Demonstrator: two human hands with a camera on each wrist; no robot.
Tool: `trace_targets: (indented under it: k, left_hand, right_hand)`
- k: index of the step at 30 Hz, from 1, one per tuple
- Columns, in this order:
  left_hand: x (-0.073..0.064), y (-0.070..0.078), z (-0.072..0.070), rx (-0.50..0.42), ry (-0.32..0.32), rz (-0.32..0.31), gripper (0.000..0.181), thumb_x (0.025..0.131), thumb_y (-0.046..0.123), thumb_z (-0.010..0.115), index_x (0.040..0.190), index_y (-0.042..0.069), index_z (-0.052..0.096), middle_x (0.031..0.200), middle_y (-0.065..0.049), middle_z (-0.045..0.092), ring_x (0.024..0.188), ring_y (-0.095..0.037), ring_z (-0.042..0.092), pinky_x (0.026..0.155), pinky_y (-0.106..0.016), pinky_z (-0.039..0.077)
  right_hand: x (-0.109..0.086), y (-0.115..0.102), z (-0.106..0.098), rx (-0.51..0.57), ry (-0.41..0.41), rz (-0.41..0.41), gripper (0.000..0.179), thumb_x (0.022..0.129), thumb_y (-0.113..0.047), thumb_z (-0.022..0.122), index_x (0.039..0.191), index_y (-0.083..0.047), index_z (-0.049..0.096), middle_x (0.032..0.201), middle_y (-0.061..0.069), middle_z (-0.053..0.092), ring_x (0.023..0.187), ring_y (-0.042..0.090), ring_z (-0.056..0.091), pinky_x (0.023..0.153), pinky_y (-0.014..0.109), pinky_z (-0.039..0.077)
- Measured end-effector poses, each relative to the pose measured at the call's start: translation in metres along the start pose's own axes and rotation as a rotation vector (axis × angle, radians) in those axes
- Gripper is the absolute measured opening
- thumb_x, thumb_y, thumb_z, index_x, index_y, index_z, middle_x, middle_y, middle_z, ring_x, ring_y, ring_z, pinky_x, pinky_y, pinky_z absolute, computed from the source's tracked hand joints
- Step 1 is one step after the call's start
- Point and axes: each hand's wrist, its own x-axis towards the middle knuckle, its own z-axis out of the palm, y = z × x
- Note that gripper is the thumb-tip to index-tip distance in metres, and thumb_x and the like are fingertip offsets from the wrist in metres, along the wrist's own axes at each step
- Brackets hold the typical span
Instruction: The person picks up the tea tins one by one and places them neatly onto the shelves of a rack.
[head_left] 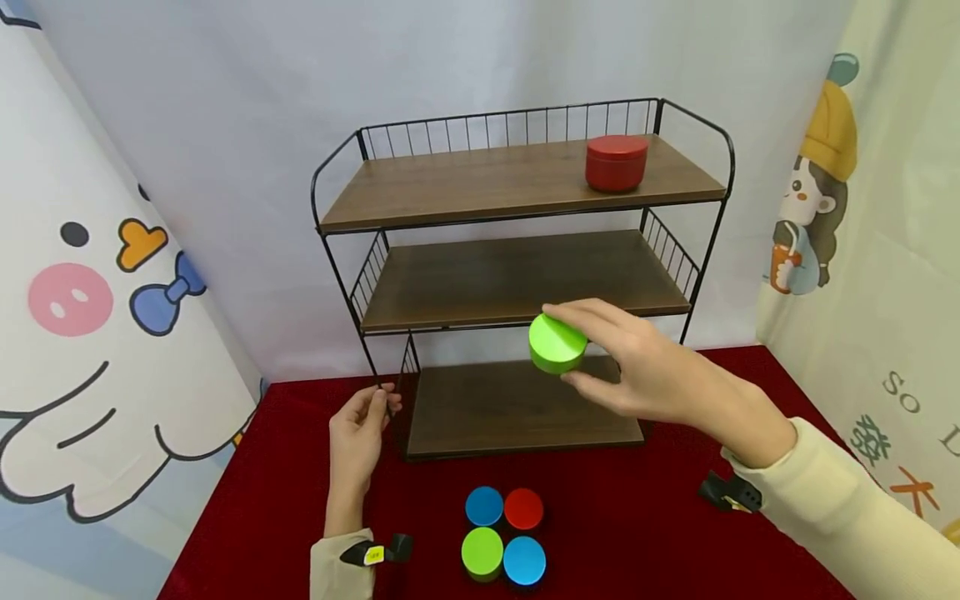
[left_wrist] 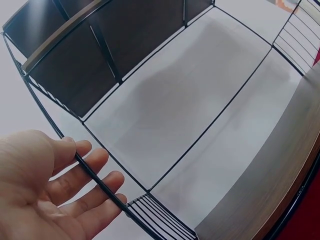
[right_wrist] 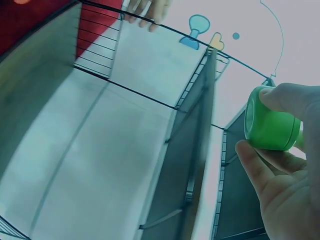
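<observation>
Green round tin (head_left: 557,344) is held off every surface, in front of the rack, overlapping the middle board's front edge in the head view; its lid face is turned up and toward the head camera. The right hand (head_left: 637,367) pinches it between thumb and fingers, spread only as wide as the tin's body. The left hand (head_left: 362,421) is closed loosely, thumb and fingers round the black front post (left_wrist: 95,176) at the rack's left side, low down. The rack (head_left: 480,187) has three brown boards in a black wire frame; a red tin (head_left: 616,164) stands on the top board, toward its right end. On the dark red cloth (head_left: 615,517) before the rack, four more tins stand close together in two rows: dark blue (head_left: 484,506) and bright red (head_left: 523,509) behind, lime green (head_left: 482,551) and light blue (head_left: 524,561) in front (contents, if any, cannot be determined). Printed curtains flank the site: a white cartoon creature (head_left: 71,300) left, a yellow-hatted figure (head_left: 813,192) right.
</observation>
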Motion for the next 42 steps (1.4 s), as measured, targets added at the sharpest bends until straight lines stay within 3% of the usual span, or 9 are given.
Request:
trace_targets:
  k: [4,9,19,23,37,42]
  left_hand:
    - [0.0,0.0,0.0,0.009,0.017,0.004,0.033,0.108,0.025,0.056,0.12,-0.002,0.071,0.112,-0.025,0.072,0.094,-0.008,0.071,0.087,-0.015,0.055]
    - [0.001,-0.001,-0.001,0.014,0.015,0.005,0.034,0.108,0.027,0.055,0.121,-0.001,0.07,0.113,-0.025,0.072,0.095,-0.007,0.07,0.089,-0.016,0.055]
    - [0.0,-0.001,0.001,0.01,0.012,-0.005,0.034,0.108,0.027,0.055,0.121,-0.001,0.07,0.113,-0.024,0.072,0.096,-0.007,0.071,0.09,-0.017,0.055]
    - [0.0,0.0,0.001,0.01,0.015,-0.006,0.035,0.108,0.028,0.055,0.122,-0.001,0.07,0.113,-0.024,0.072,0.096,-0.007,0.07,0.089,-0.015,0.055]
    - [-0.003,0.001,0.002,0.014,0.016,-0.033,0.034,0.108,0.027,0.055,0.123,-0.001,0.069,0.115,-0.022,0.073,0.096,-0.004,0.07,0.088,-0.013,0.054]
    - [-0.002,0.002,0.004,0.01,0.008,-0.032,0.036,0.108,0.028,0.054,0.123,-0.002,0.069,0.115,-0.023,0.072,0.096,-0.004,0.07,0.089,-0.013,0.054]
  right_hand:
    - [0.015,-0.003,-0.013,-0.024,0.037,-0.03,0.074,0.075,0.0,0.087,0.142,0.004,0.055,0.132,0.016,0.063,0.113,0.024,0.066,0.091,0.037,0.06]
    - [0.027,-0.005,-0.025,-0.049,0.085,-0.01,0.073,0.076,-0.002,0.087,0.142,0.002,0.056,0.131,0.015,0.064,0.112,0.023,0.066,0.093,0.032,0.057]
    - [0.048,-0.006,-0.049,-0.098,0.116,-0.008,0.07,0.079,-0.006,0.084,0.142,0.003,0.056,0.134,0.019,0.063,0.116,0.029,0.064,0.098,0.044,0.055]
    - [0.059,-0.008,-0.058,-0.108,0.126,-0.02,0.069,0.08,-0.006,0.084,0.142,0.003,0.056,0.135,0.02,0.063,0.117,0.029,0.064,0.1,0.042,0.054]
    - [0.095,-0.018,-0.07,-0.097,0.177,-0.043,0.065,0.083,-0.008,0.083,0.142,0.005,0.056,0.134,0.019,0.064,0.12,0.026,0.063,0.101,0.036,0.055]
    - [0.106,-0.017,-0.074,-0.095,0.162,-0.008,0.064,0.085,-0.006,0.081,0.143,0.004,0.056,0.136,0.02,0.063,0.121,0.027,0.062,0.099,0.037,0.056]
